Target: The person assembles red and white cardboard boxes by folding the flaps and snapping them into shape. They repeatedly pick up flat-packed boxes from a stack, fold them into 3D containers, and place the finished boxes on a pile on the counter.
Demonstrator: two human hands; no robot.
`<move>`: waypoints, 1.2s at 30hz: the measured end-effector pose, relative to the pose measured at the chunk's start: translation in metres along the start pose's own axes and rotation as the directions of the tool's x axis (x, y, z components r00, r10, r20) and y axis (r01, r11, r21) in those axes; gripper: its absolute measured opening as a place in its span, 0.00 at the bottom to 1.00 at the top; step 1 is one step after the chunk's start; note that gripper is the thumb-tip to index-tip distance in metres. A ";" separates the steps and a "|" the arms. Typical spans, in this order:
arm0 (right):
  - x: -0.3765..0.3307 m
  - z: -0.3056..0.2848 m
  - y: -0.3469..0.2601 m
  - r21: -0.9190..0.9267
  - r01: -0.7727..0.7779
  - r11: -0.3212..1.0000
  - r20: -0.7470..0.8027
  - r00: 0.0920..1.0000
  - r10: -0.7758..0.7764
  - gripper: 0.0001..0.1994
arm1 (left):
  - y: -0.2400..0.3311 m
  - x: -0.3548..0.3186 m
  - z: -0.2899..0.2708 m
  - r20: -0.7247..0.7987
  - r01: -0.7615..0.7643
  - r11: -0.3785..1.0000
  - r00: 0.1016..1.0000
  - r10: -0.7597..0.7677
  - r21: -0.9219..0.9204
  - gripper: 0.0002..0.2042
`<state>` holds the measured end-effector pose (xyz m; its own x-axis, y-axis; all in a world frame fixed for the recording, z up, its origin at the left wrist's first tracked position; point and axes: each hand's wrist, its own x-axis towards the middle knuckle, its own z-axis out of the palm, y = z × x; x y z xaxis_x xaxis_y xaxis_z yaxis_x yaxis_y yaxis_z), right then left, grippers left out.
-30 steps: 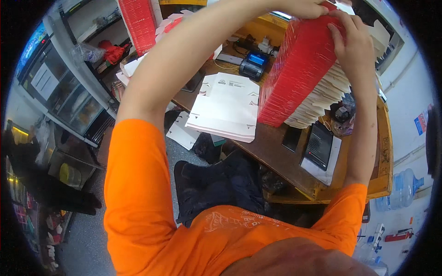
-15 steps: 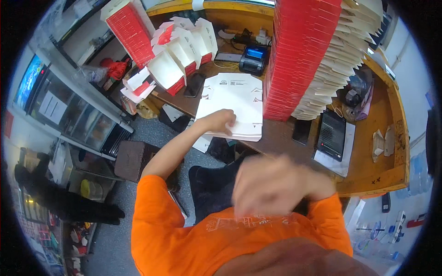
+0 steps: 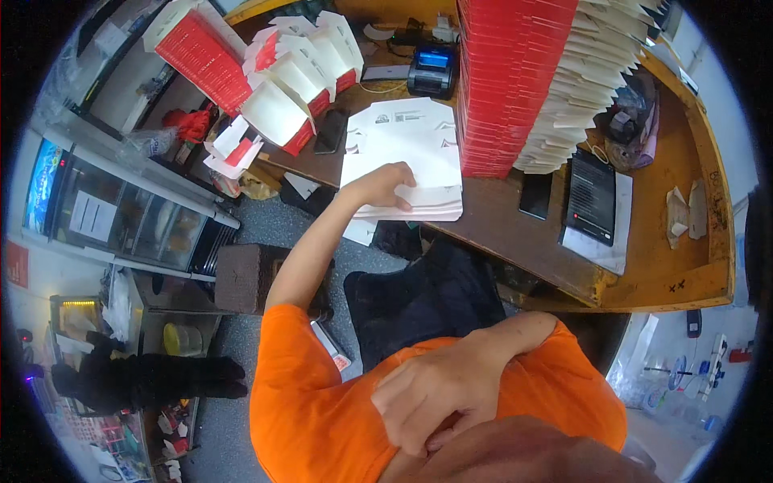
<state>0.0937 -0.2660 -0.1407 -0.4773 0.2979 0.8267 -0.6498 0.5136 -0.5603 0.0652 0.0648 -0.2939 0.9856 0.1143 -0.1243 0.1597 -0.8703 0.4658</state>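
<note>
My left hand [image 3: 385, 183] reaches out to a stack of flat white cardboard blanks [image 3: 407, 151] on the brown wooden desk [image 3: 515, 241], its fingers resting on the stack's near edge. My right hand [image 3: 431, 394] lies against my orange shirt, close to my chest, with fingers loosely curled and nothing in it. A tall stack of red-and-white flattened boxes [image 3: 523, 76] stands just right of the white blanks.
Several folded white-and-red boxes [image 3: 294, 76] sit at the desk's far left by a dark phone [image 3: 330, 130]. A small black printer [image 3: 433, 68] is behind the blanks. A tablet [image 3: 592, 197] and a second phone [image 3: 535, 195] lie to the right. A glass-fronted cabinet [image 3: 129, 217] stands left.
Both hands have come down from the tall red stack. The left hand settled on the white blanks; the right hand drew back against my chest.
</note>
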 end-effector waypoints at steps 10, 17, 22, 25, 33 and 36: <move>-0.005 0.004 -0.007 0.005 -0.007 1.000 0.053 0.999 0.007 0.10 | -0.003 0.005 -0.013 -0.241 0.059 0.993 0.967 -0.083 -0.106 0.08; -0.008 0.000 -0.018 -0.018 -0.128 0.992 0.126 0.984 0.129 0.09 | -0.013 0.010 0.001 -0.385 0.128 0.969 0.900 -0.204 -0.213 0.09; -0.002 0.005 -0.015 0.026 -0.030 0.999 0.018 0.999 0.030 0.08 | -0.014 0.008 0.001 -0.261 0.206 0.975 0.949 -0.179 0.081 0.18; 0.005 0.007 -0.021 0.091 -0.097 0.991 -0.019 0.995 0.099 0.08 | -0.011 0.013 0.004 -0.263 0.258 0.961 0.938 -0.225 0.101 0.21; 0.000 0.003 -0.024 0.094 -0.018 0.995 -0.046 0.999 0.022 0.10 | -0.016 0.015 0.016 -0.317 0.330 0.938 0.905 -0.284 0.101 0.22; -0.008 0.005 -0.021 0.157 -0.105 0.982 0.022 0.994 0.103 0.09 | -0.013 0.016 0.014 -0.311 0.337 0.937 0.903 -0.296 0.088 0.22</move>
<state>0.1081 -0.2835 -0.1355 -0.5544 0.3314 0.7634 -0.6810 0.3467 -0.6450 0.0786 0.0710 -0.3147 0.8600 0.5099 0.0222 0.4775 -0.8192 0.3176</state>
